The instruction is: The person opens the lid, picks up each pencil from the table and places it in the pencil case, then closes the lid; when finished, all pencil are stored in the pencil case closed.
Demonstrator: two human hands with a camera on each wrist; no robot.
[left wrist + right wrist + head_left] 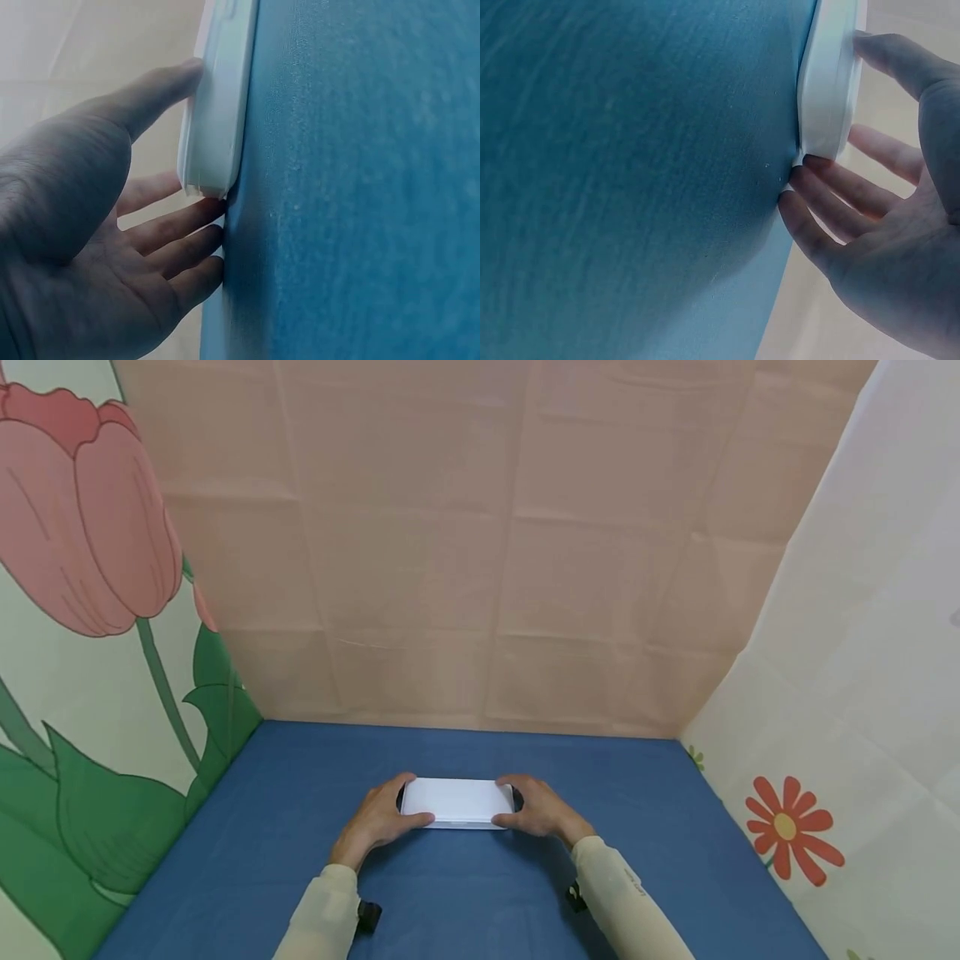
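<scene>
A flat white rectangular box [457, 800] lies on the blue tabletop with its long side across the head view. My left hand [378, 817] holds its left end, thumb at the near edge and index finger at the far corner. At the opposite end my right hand [543, 810] grips it in the same way. The left wrist view shows the thumb on the upper edge of the white box [217, 112], with the other fingers spread around its end. In the right wrist view, fingertips touch the lower end of the box [829, 90] near the cloth.
Blue cloth [465, 902] covers the table. A plain beige sheet [480, 543] hangs behind it. On the left stands a panel with a pink tulip [97, 527] and green leaves; on the right, a white sheet [862, 635] bears a red flower [786, 827].
</scene>
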